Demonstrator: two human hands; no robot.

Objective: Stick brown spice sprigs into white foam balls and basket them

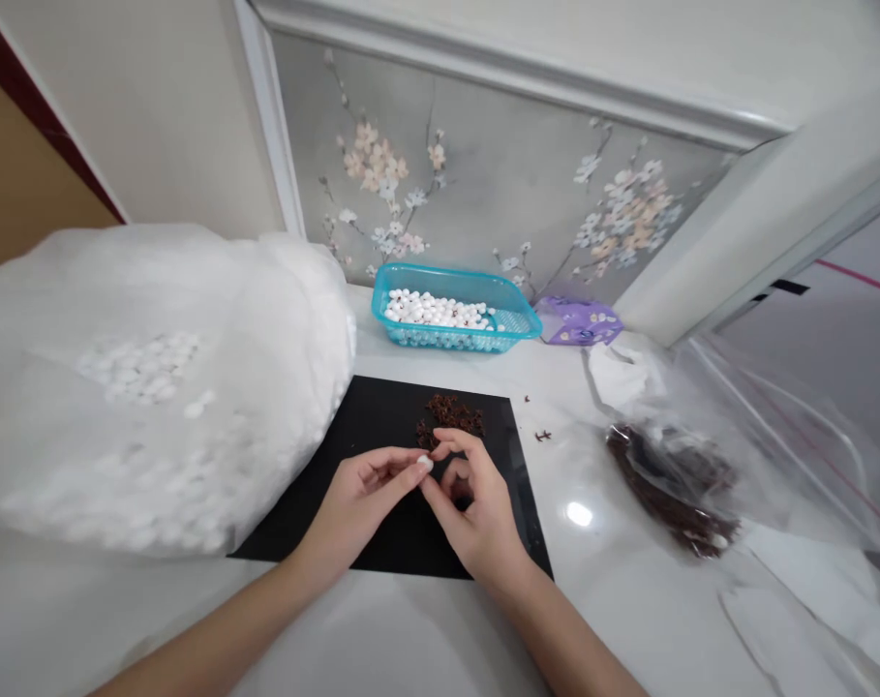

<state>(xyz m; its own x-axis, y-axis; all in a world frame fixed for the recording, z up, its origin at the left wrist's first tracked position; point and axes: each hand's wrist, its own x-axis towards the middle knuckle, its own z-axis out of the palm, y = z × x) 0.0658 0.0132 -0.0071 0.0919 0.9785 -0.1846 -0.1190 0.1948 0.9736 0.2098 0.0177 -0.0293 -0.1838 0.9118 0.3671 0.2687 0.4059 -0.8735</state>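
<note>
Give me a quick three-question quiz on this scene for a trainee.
1. True or false: the left hand pinches a white bead at its fingertips.
2. The brown pile lies on: A the black mat; B a purple tray; C the floor.
3. Fill in: the blue basket holds ____ beads.
Key: 1 true; 2 A; 3 white.

Two hands [359, 496] [479, 508], two baskets [446, 338] [582, 322]
</note>
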